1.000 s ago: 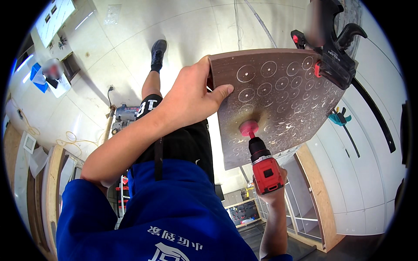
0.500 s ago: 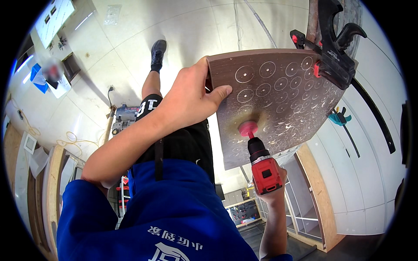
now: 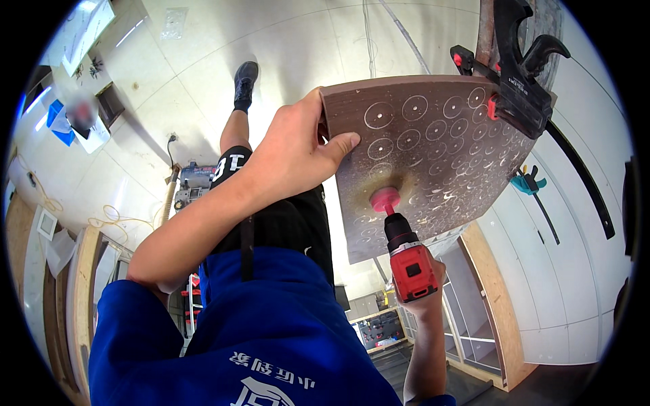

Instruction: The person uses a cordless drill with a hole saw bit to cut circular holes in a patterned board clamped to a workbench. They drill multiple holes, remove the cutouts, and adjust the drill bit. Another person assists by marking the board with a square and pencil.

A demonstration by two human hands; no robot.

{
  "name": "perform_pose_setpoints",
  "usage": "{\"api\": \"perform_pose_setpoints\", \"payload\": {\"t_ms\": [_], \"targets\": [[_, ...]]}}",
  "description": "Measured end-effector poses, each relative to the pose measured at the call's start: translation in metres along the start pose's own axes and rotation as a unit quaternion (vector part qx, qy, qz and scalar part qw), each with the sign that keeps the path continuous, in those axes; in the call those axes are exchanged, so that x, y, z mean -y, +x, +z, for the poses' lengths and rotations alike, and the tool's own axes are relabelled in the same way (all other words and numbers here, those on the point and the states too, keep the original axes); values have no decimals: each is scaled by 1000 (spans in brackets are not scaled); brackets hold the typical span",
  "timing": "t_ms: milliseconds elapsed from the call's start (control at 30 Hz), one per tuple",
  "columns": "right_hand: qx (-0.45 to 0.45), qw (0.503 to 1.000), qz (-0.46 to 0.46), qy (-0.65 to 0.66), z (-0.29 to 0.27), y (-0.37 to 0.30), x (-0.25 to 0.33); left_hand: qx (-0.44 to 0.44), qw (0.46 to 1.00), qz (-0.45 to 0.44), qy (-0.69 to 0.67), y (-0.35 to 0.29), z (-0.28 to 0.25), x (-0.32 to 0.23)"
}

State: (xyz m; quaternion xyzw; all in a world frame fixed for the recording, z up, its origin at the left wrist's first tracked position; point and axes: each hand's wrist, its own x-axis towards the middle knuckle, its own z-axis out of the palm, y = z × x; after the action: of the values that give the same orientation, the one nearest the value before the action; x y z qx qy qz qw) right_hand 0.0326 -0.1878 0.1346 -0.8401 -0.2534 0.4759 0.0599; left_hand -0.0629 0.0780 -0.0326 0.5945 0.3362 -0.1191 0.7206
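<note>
A brown board (image 3: 406,162), marked with many scored circles that have small centre holes, stands tilted in front of me. My left hand (image 3: 308,145) grips its left edge, thumb on the circled face and fingers behind. In my right hand (image 3: 432,287) is a red and black cordless drill (image 3: 412,267), fingers wrapped round its handle and partly hidden by the body. The drill carries a pink hole saw (image 3: 386,199), which meets the board's face. Yellowish dust surrounds that spot.
A black bar clamp (image 3: 525,88) holds the board's upper right corner. A teal clamp (image 3: 528,183) is beyond its right edge. Wooden-framed shelving (image 3: 491,304) stands at lower right. On the left are a blue machine (image 3: 198,177), a hose (image 3: 167,199) and yellow cord (image 3: 112,220).
Almost nothing differs. The drill and the board's left edge have shifted very slightly left; both hands keep their grips.
</note>
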Motion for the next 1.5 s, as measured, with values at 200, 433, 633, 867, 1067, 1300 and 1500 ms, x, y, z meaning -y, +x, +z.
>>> {"api": "perform_pose_setpoints", "payload": {"t_ms": [200, 433, 633, 867, 1067, 1300, 1500], "targets": [[-1, 1000, 4, -14, 0, 0, 2, -3, 1000, -1, -5, -1, 1, -1], [1, 1000, -1, -24, -2, 2, 5, -29, 998, 38, -30, 0, 5, 7], [-8, 1000, 12, -4, 0, 2, 5, -34, 998, 50, -30, 0, 6, 8], [-10, 999, 29, 14, 0, 2, 5, -38, 997, 57, -45, 0, 6, 8], [-7, 1000, 16, 9, 0, 1, 4, -29, 998, 46, -19, -1, 5, 7], [-7, 1000, 12, 7, 0, 2, 1, -36, 998, 53, -27, -1, 5, 6], [-9, 1000, 18, 13, 1, 2, 3, -36, 998, 49, -31, -1, 6, 6]]}}
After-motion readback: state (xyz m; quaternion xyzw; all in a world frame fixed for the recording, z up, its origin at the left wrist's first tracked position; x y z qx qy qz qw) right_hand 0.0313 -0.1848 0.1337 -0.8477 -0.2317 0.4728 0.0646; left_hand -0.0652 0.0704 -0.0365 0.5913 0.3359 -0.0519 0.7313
